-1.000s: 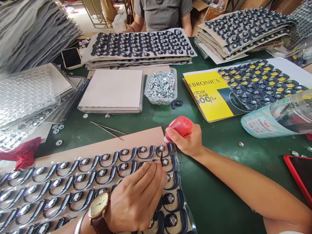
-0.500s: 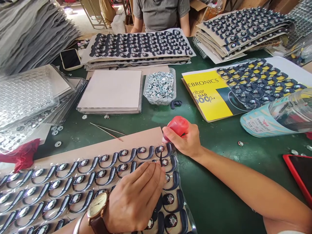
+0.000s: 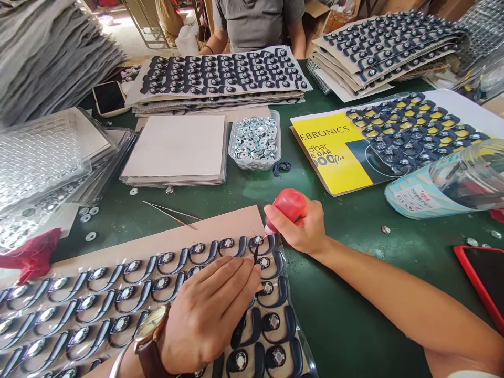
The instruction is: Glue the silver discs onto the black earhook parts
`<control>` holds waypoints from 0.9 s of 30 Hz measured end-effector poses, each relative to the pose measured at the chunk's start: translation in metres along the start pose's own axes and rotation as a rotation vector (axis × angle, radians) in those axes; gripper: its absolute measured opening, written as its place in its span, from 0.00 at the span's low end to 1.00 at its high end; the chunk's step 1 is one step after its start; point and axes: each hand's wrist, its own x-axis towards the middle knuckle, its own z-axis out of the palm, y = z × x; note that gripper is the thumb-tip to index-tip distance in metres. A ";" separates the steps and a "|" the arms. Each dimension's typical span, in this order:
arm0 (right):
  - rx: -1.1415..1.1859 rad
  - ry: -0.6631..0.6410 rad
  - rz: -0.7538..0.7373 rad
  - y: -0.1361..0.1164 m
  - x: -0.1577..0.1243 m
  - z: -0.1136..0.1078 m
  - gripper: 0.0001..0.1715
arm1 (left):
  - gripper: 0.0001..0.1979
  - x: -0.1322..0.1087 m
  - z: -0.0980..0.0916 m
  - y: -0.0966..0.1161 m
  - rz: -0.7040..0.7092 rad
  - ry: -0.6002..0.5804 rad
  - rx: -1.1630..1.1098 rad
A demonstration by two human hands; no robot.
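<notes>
My right hand (image 3: pixel 305 223) is closed around a red squeeze bottle (image 3: pixel 289 205), tilted with its nozzle down at the top right corner piece. My left hand (image 3: pixel 212 310) pinches a pair of black tweezers (image 3: pixel 255 255), whose dark tip touches or nearly touches that piece's round speaker (image 3: pixel 256 241); most of the tool is hidden. Beneath both hands lies a cardboard sheet (image 3: pixel 232 219) with a clear plastic layer. Rows of black curved ear-hook shells (image 3: pixel 179 262) sit on it, with small round silver speakers and thin reddish wires. My left hand covers some pieces.
Beyond stand a clear tub (image 3: pixel 255 165) of metal washers, stacked white-topped sheets (image 3: pixel 173 147) and a filled sheet stack (image 3: pixel 220 73). A yellow printed card (image 3: pixel 318 131), bottle (image 3: pixel 425 194) and red-edged phone (image 3: pixel 482 278) lie right. Another person (image 3: pixel 258 23) sits opposite.
The view has shifted slightly. My left hand has moved a little down and left, uncovering more pieces at the right edge. The red bottle stays at the corner piece.
</notes>
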 end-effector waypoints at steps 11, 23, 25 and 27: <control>0.057 -0.079 0.015 -0.001 -0.002 0.001 0.13 | 0.16 0.007 -0.006 -0.017 -0.254 0.078 -0.303; -0.447 0.155 -0.392 0.034 0.008 -0.017 0.25 | 0.08 -0.029 -0.074 -0.005 -0.606 0.280 -0.029; -0.730 0.036 -0.370 0.037 0.016 -0.026 0.28 | 0.10 -0.068 -0.107 -0.001 -0.710 0.299 0.116; -0.941 -0.162 -0.336 0.035 0.016 -0.036 0.42 | 0.15 -0.118 -0.138 0.003 -0.925 0.277 0.265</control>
